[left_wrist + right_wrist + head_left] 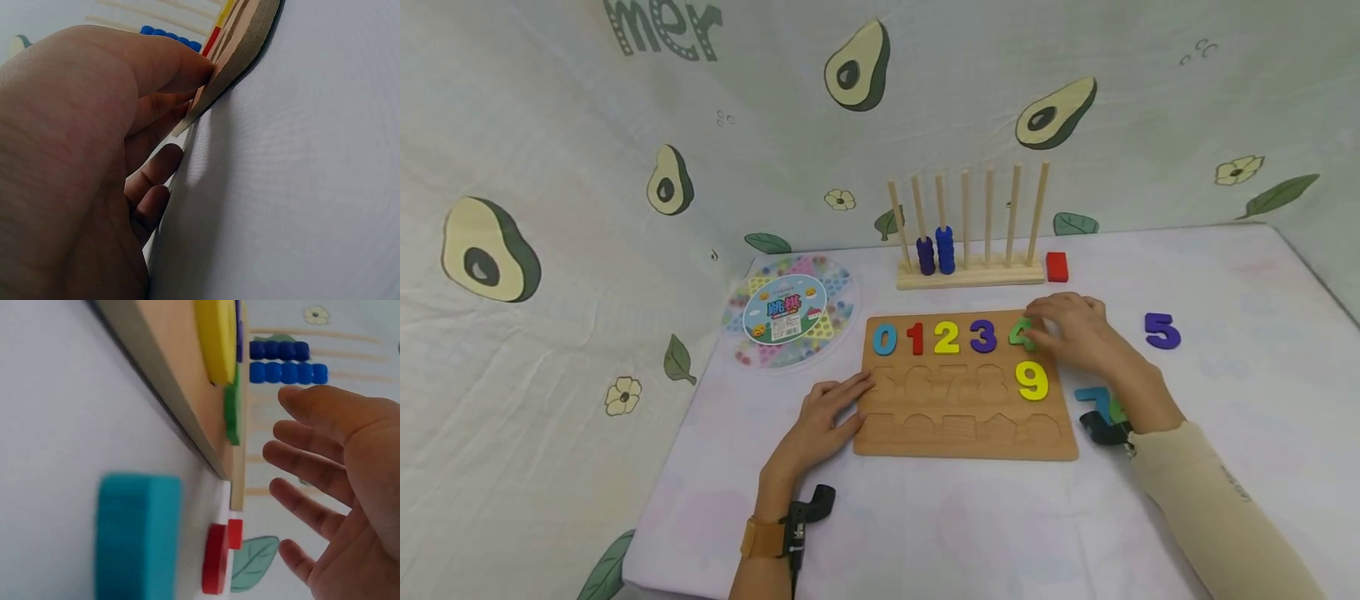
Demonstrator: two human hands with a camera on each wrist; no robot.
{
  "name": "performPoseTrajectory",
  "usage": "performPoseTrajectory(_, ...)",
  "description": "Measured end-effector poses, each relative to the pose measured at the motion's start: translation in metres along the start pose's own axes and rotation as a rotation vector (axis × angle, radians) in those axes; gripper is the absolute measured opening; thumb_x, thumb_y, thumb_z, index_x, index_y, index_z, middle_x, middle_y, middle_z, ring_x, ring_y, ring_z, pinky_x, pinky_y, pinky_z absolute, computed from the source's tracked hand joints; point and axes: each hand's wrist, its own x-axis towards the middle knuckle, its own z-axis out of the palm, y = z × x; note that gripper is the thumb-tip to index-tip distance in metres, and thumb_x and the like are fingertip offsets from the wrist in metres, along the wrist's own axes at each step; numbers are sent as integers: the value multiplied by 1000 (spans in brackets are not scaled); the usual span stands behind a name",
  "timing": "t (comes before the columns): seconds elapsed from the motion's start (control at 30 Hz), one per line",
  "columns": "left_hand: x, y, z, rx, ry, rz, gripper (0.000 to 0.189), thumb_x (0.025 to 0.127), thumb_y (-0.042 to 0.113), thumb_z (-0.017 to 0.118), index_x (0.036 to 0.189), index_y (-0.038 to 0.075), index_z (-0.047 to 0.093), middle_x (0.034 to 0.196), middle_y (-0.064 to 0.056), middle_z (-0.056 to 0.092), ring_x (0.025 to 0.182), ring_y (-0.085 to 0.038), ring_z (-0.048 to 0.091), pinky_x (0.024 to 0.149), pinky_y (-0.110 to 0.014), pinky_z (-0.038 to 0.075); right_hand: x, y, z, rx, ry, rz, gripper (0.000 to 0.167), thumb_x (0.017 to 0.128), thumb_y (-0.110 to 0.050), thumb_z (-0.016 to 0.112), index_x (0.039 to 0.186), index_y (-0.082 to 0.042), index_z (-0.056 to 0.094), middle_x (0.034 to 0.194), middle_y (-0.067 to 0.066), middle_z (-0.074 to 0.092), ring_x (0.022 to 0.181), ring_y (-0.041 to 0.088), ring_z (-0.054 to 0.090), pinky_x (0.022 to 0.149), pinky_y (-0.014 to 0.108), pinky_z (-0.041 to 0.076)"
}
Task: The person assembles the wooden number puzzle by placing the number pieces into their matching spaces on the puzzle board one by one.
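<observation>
A wooden number board (pixel 966 433) lies on the table. Coloured numbers stand along its top row: blue 0 (pixel 885 340), red 1 (pixel 915 338), yellow 2 (pixel 947 337), purple 3 (pixel 983 336) and green 4 (pixel 1019 335). At the right of the row below sits a yellow 9 (pixel 1032 381). My left hand (pixel 823 423) touches the board's left edge with thumb and fingers extended. My right hand (pixel 1078 333) hovers over the green 4, partly covering it in the head view. In the right wrist view its fingers (pixel 312 465) are spread, holding nothing, apart from the green 4.
Behind the board stands a peg rack (pixel 970 275) with blue beads, a red block (pixel 1057 267) beside it. A round game box (pixel 786 312) lies left. To the right are a purple 5 (pixel 1162 331), a blue 7 (pixel 1093 397) and a red piece (pixel 215 559).
</observation>
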Motion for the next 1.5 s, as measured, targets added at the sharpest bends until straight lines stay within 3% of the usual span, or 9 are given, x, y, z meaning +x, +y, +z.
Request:
performPoseTrajectory(0.23, 3, 2, -3, 14, 8, -3, 52, 100, 26, 60, 151, 28, 48, 158, 13, 37, 125, -23, 38, 101, -52, 31, -9, 3, -25, 9, 53, 21, 35, 94, -15, 68, 128, -6, 64, 133, 22, 59, 132, 45, 39, 106, 69, 19)
performPoseTrajectory(0.63, 2, 2, -6, 4, 6, -4, 51, 101, 26, 59, 151, 26, 48, 158, 10, 38, 125, -25, 38, 102, -53, 31, -21, 19, -53, 3, 124, 137, 47, 90, -16, 74, 133, -4, 59, 139, 26, 51, 132, 46, 34, 108, 70, 14)
performPoseTrajectory(0.9, -3, 2, -3, -18, 13, -14, 51, 101, 26, 59, 151, 26, 48, 157, 10, 39, 126, -25, 38, 102, -53, 32, -27, 36, -60, 4, 104, 204, 48, 95, -22, 68, 136, -3, 55, 142, 29, 45, 134, 48, 29, 110, 69, 9)
performPoseTrajectory(1.13, -3, 3, 0, -26, 5, -5, 50, 101, 26, 59, 151, 25, 48, 158, 8, 39, 126, -26, 38, 102, -54, 32, -44, 55, -75, -8, 114, 305, 51, 97, -30, 64, 138, -2, 51, 146, 31, 40, 141, 49, 19, 109, 72, 6)
performPoseTrajectory(1.5, -4, 5, -3, -27, -2, -11, 51, 101, 27, 59, 151, 25, 48, 158, 8, 38, 127, -26, 37, 102, -55, 32, -59, 85, -82, 39, 45, 357, 66, 94, -41, 68, 142, -2, 46, 149, 34, 33, 141, 55, 13, 104, 77, 1)
